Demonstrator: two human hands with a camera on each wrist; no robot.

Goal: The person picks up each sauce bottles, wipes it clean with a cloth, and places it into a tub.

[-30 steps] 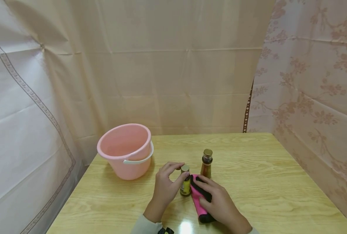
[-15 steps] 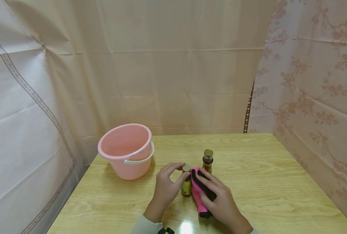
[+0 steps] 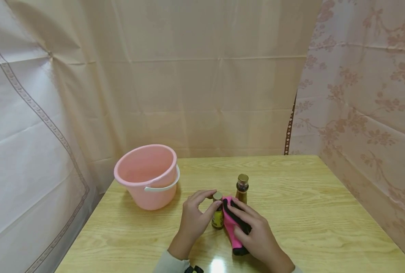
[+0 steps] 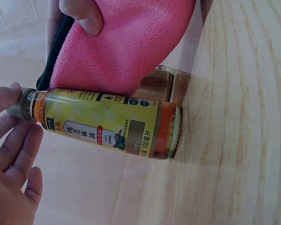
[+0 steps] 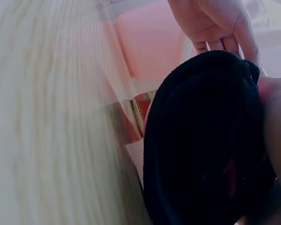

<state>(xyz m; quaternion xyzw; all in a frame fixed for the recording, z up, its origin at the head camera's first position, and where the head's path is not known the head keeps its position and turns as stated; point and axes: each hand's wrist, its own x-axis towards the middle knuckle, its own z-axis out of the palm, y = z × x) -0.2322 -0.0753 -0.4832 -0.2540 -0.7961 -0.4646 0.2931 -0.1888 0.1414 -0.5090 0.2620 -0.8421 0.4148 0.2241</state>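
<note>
Fingers [image 4: 26,146] of the left hand [image 3: 194,218] pinch the gold cap [image 3: 217,195] of a small yellow-labelled glass bottle [image 3: 217,220], I'd guess to steady it upright on the pale wood-grain worktop [image 3: 308,212]; against that bottle's side, the right hand [image 3: 258,231] grips a fuzzy pink-and-black cloth [image 3: 229,223].

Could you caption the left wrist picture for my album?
Left hand pinches the cap of a yellow-labelled bottle; right hand holds a pink cloth against it.
</note>
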